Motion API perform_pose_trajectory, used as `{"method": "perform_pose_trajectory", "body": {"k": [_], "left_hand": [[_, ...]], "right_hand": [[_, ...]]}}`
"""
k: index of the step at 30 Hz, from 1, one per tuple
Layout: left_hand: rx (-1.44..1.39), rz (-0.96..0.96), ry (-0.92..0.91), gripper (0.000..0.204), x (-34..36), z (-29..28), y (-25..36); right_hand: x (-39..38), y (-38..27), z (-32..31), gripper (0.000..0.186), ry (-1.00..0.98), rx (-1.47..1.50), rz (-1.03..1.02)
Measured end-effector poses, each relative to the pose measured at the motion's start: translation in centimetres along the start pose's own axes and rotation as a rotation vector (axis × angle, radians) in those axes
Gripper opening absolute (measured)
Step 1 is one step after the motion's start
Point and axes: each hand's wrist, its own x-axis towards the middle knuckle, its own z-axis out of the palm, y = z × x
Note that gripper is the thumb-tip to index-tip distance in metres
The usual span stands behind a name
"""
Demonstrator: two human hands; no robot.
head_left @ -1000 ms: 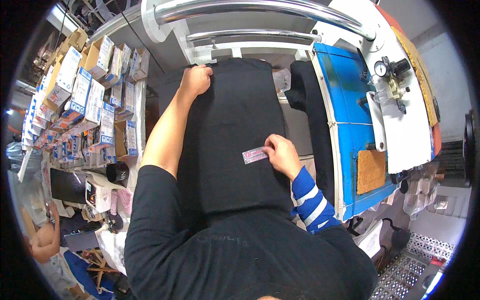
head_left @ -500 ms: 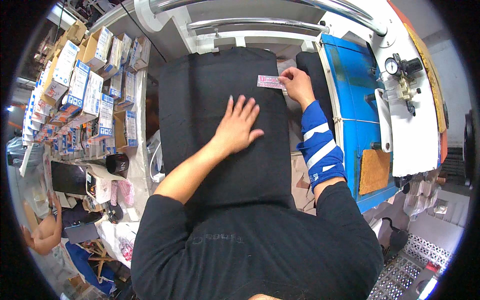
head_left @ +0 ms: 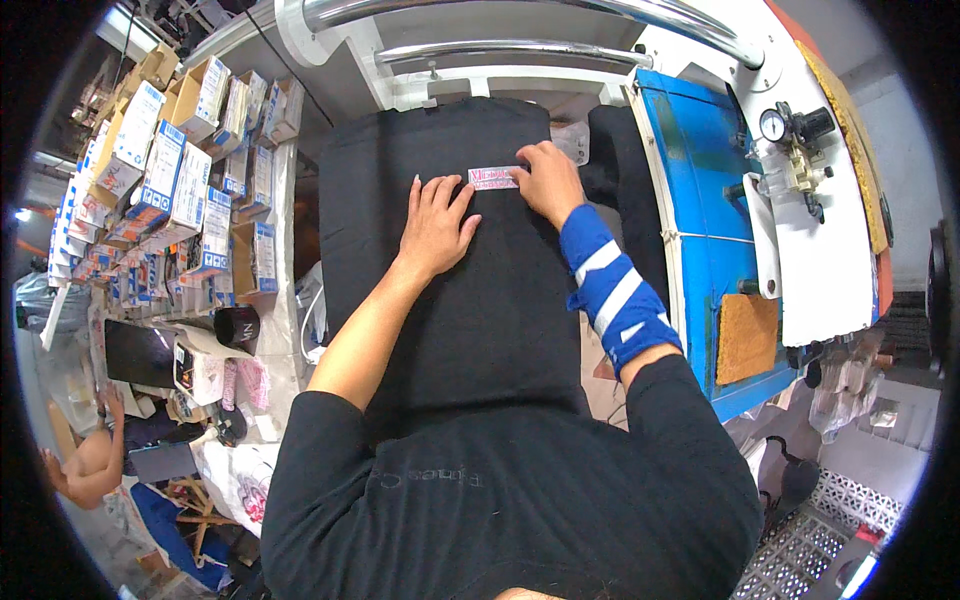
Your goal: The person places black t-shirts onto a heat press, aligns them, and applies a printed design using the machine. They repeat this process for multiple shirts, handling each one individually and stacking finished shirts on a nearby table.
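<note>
A black fabric piece (head_left: 470, 310) lies spread over the platen in front of me. On its upper part sits a small pink-and-white printed transfer strip (head_left: 490, 178). My left hand (head_left: 437, 225) rests on the cloth just left of and below the strip, fingers apart and tips near its left end. My right hand (head_left: 550, 187), above a blue sleeve with pale stripes, has its fingers closed on the strip's right end.
At right stand a blue press plate (head_left: 690, 180) and a pressure gauge (head_left: 771, 124). Steel bars (head_left: 510, 50) cross the back. Stacked cardboard boxes (head_left: 160, 180) line the left. Another person's bare arm (head_left: 95, 460) shows at lower left.
My left hand has left the cloth's top edge and lies near the strip. My right hand carried the strip up, then shifted it leftward to the upper middle of the cloth.
</note>
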Motion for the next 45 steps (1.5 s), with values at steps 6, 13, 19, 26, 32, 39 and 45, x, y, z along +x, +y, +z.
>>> {"method": "perform_pose_trajectory", "body": {"k": [6,13,19,26,32,39,45], "left_hand": [[-0.051,-0.042,0.038,0.045,-0.4,0.0,0.0],[0.053,-0.114,0.057,0.043,-1.0,-0.1,0.1],[0.033,-0.136,0.078,0.042,-0.8,0.1,0.3],[0.031,-0.149,0.089,0.042,-0.9,-0.1,0.4],[0.01,-0.131,0.119,0.038,-1.1,0.2,0.0],[0.018,-0.127,0.111,0.036,-1.1,0.0,0.1],[0.007,-0.128,0.108,0.035,-1.0,0.0,0.2]], "right_hand": [[-7.2,-1.1,1.9,0.043,0.171,-0.112,-0.093],[-7.9,-1.9,2.2,0.048,0.173,-0.119,-0.067],[-7.9,-1.9,2.0,0.05,0.159,-0.129,-0.069],[-7.9,-1.9,2.1,0.047,0.18,-0.098,-0.063],[-7.9,-1.8,2.1,0.045,0.187,-0.104,-0.078],[-7.8,-1.7,2.2,0.046,0.182,-0.102,-0.065],[-7.8,-1.7,2.2,0.046,0.193,-0.101,-0.06]]}}
